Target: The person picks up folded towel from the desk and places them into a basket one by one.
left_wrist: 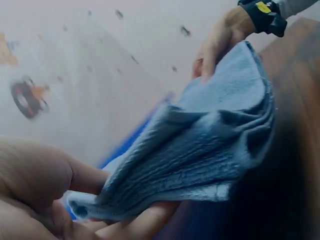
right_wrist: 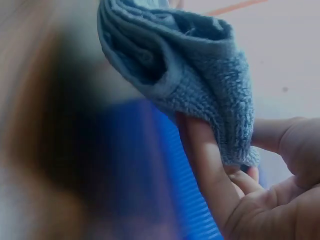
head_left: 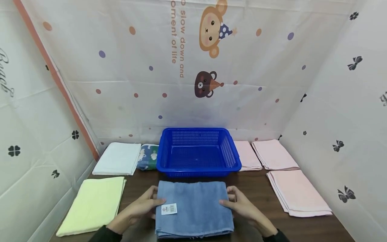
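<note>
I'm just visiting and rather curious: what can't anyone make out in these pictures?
- Head view: print on the small white paper label on the folded blue towel, too small to read.
- Head view: the left hand's fingertips beneath the towel, hidden by it.
- Head view: the blue-and-green patterned cloth's right end, behind the blue plastic basket.
- Right wrist view: the background at left, blurred.

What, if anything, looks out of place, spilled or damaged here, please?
The backdrop looks odd: its lettering and animal faces lie sideways. Nothing appears spilled, and the blue towel is folded.
</note>
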A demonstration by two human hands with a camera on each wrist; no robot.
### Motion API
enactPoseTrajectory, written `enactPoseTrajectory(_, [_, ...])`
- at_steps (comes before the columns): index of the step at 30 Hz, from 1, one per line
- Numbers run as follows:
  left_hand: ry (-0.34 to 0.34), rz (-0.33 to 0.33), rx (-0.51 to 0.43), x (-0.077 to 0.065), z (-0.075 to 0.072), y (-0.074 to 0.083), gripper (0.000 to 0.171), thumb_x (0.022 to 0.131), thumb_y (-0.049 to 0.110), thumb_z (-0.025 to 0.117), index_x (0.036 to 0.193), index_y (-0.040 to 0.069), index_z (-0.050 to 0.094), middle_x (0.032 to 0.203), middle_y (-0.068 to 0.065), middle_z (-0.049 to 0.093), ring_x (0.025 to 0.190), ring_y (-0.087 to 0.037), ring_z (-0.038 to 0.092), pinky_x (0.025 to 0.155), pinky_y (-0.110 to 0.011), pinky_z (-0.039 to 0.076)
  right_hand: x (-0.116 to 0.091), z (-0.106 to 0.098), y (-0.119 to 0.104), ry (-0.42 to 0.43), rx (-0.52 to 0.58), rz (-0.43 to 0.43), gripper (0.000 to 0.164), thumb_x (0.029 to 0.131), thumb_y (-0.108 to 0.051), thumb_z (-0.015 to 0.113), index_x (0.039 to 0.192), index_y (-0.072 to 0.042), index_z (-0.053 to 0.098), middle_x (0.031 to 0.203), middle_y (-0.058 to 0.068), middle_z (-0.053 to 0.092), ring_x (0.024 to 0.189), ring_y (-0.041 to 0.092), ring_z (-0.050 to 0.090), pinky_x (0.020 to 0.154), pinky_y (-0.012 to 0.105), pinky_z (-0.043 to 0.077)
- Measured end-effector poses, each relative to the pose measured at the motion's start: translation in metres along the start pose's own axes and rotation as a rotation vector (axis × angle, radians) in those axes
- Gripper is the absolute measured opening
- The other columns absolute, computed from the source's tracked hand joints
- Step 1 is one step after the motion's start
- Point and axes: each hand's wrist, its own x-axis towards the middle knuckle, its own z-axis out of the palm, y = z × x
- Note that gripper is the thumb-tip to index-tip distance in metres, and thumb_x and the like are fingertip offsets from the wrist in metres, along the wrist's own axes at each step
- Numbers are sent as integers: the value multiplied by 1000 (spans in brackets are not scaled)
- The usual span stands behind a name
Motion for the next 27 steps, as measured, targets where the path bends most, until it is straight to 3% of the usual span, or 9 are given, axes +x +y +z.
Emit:
enactPoseTrajectory(4, [28, 111, 11, -9, -4, 35, 64, 101, 23, 64, 145, -3, 27, 126, -27, 62, 90, -23, 71, 72, -42, 61, -9, -5, -38, 61, -45, -162, 42, 96, -8, 68, 121, 0, 35, 109, 20, 72, 86, 12, 70, 70, 32, 60])
enactPoseTrajectory(7, [104, 161, 47, 4, -10, 67, 66, 100, 24, 66, 148, -1, 30, 131, -31, 59, 95, -25, 70, 78, -46, 62, 4, -17, -77, 175, -179, -216, 44, 95, -8, 69, 125, 1, 37, 121, 34, 67, 83, 9, 68, 67, 32, 57])
enactPoseTrajectory(10, [174, 155, 132, 38, -24, 101, 68, 101, 24, 64, 153, 0, 28, 132, -30, 57, 101, -27, 67, 83, -48, 62, 37, -33, -114, 258, -299, -183, 47, 97, -13, 69, 129, 1, 38, 130, 37, 60, 75, 8, 61, 59, 32, 55])
enactPoseTrajectory(12, [203, 147, 203, 68, -34, 121, 67, 102, 23, 61, 153, -2, 26, 130, -30, 57, 103, -29, 66, 86, -47, 61, 66, -45, -134, 255, -331, -120, 51, 98, -15, 67, 135, 2, 36, 131, 36, 56, 72, 12, 56, 58, 32, 55])
enactPoseTrajectory(15, [232, 148, 312, 114, -46, 138, 60, 102, 17, 58, 150, -7, 30, 124, -26, 58, 101, -31, 66, 86, -49, 61, 109, -60, -151, 210, -331, 18, 61, 101, -16, 63, 148, 3, 30, 139, 31, 50, 92, 25, 63, 67, 33, 59])
enactPoseTrajectory(19, [288, 141, 521, 162, -56, 139, 27, 94, 7, 58, 114, -8, 50, 92, -14, 56, 76, -24, 65, 69, -43, 63, 156, -64, -152, 159, -309, 208, 61, 102, -10, 58, 154, 7, 30, 148, 28, 44, 129, 42, 56, 79, 34, 62])
enactPoseTrajectory(22, [333, 99, 702, 184, -59, 139, 9, 88, 1, 56, 83, 0, 49, 72, -12, 52, 56, -19, 56, 50, -33, 56, 183, -59, -144, 156, -345, 311, 57, 102, -7, 58, 151, 9, 35, 145, 30, 48, 129, 44, 58, 83, 36, 62])
enactPoseTrajectory(25, [385, 51, 849, 192, -55, 142, 11, 88, -1, 56, 77, -2, 58, 74, -22, 65, 55, -23, 60, 48, -32, 50, 211, -61, -127, 131, -360, 395, 54, 102, -7, 59, 149, 9, 40, 144, 31, 51, 123, 40, 64, 88, 36, 62])
enactPoseTrajectory(27, [430, 6, 927, 198, -49, 142, 15, 92, 1, 54, 93, -6, 67, 94, -27, 73, 69, -29, 67, 59, -36, 53, 244, -79, -100, 41, -346, 453, 48, 100, -9, 63, 141, 10, 50, 136, 31, 57, 115, 35, 69, 88, 35, 62])
